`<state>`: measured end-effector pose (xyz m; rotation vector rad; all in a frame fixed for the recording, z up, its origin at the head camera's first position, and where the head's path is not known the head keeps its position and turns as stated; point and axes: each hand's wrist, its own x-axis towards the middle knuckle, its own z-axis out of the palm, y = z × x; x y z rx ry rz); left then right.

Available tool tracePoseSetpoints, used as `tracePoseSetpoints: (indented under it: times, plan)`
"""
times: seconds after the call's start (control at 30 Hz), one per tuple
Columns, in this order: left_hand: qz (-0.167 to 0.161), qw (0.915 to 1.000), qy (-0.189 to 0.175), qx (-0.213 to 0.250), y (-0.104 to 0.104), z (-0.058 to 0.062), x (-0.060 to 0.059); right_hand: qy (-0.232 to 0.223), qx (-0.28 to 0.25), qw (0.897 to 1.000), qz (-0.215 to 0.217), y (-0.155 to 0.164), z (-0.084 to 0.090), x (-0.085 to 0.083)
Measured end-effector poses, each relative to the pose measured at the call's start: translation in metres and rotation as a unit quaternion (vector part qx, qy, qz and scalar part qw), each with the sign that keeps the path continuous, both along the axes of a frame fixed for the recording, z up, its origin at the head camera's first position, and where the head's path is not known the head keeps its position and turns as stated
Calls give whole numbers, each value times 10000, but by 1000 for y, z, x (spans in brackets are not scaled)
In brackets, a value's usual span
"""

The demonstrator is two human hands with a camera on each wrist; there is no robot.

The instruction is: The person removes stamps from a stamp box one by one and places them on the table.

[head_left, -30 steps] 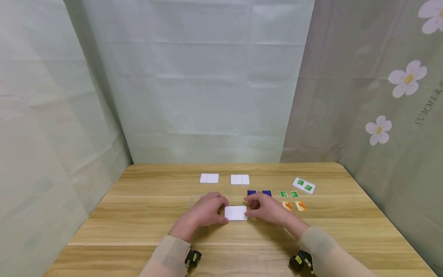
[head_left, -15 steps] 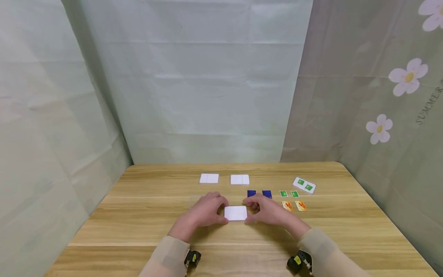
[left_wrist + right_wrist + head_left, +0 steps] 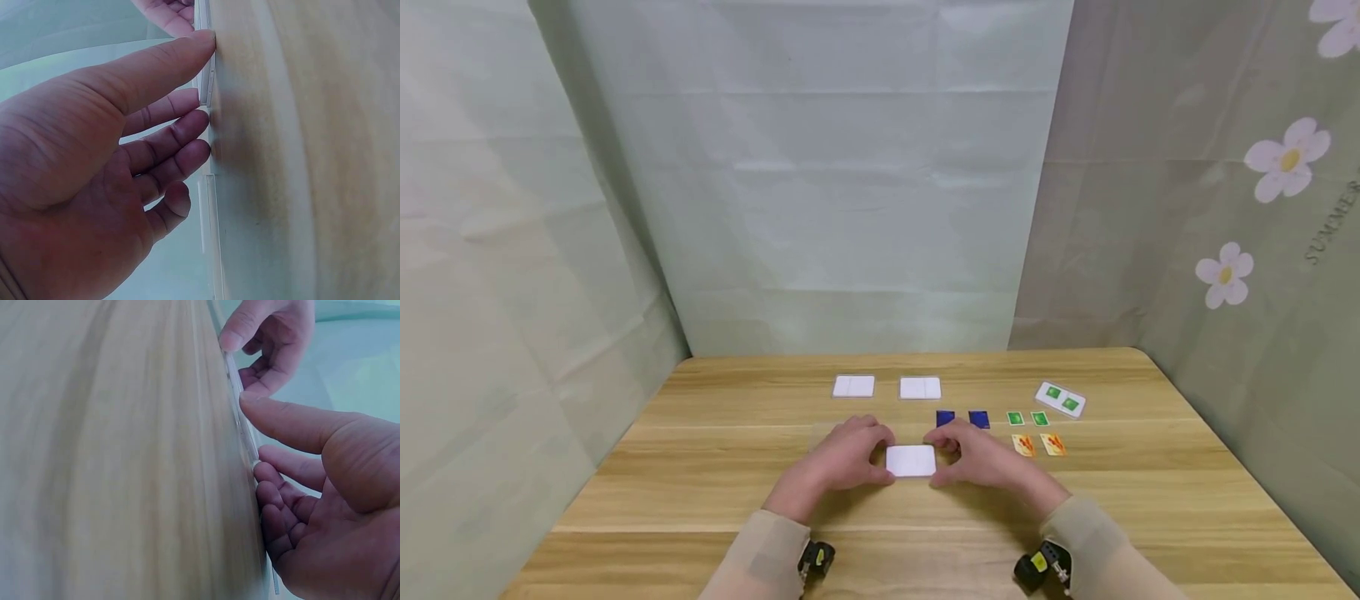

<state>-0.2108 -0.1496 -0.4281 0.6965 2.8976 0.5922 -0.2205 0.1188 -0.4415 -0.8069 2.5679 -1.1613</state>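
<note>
A white rectangular tile [image 3: 911, 460] lies flat on the wooden table [image 3: 715, 467], between my two hands. My left hand [image 3: 852, 457] holds its left end, with the thumb at the near corner and curled fingers at the far side. My right hand [image 3: 972, 455] holds the right end the same way. In the left wrist view my left hand [image 3: 187, 119] has its thumb tip on the tile's thin edge [image 3: 207, 87]. In the right wrist view my right hand [image 3: 269, 444] pinches the tile edge [image 3: 240, 419], and the other hand [image 3: 269, 331] is beyond it.
Two more white tiles [image 3: 853, 386] [image 3: 920, 387] lie further back. Right of my hands lie two blue cards [image 3: 962, 418], two green cards [image 3: 1027, 418] and two orange cards [image 3: 1037, 444]. A white tile with two green squares [image 3: 1060, 400] lies at the far right. Cloth walls surround the table.
My right hand has closed in slightly on the tile's right end. The tile and my left hand have stayed in place.
</note>
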Motion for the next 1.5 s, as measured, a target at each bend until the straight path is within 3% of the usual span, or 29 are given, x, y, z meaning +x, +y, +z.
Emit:
tracePoseSetpoints:
  times: [0.7,0.9,1.17,1.5]
  plan:
    - [-95,9998,183,33,-2,3,6,118,81,9999,-73,-3,0,1]
    - [-190,9986,458,164,-18,8,7,108,182,9997,-107,-3,-3,-2]
    - [97,9979,634,127,-42,11,5,59,242,9996,-145,-3,-2,-3]
    - [436,9975,529,153,-69,8,1,-29,129,9998,-144,-5,-4,-7]
